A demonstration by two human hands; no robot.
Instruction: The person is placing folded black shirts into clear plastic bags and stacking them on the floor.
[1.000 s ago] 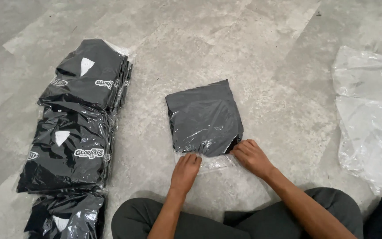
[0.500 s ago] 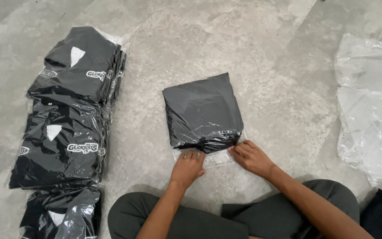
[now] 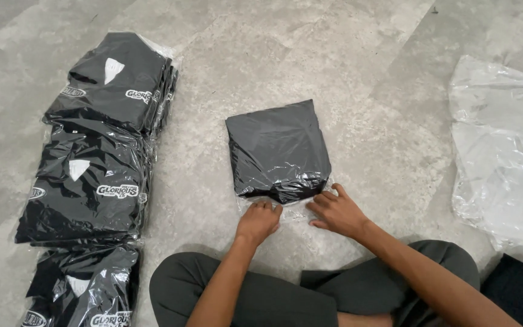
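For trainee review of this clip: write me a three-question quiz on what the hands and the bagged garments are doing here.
1. True or false: both hands press the open end of the bagged dark garment.
2. Where do the finished packs lie: A) the person's left, B) the person's right?
3. What lies at the far right?

Key: 1. True: left hand and right hand rest on its near edge. 2. A. 3. Empty clear plastic bags.
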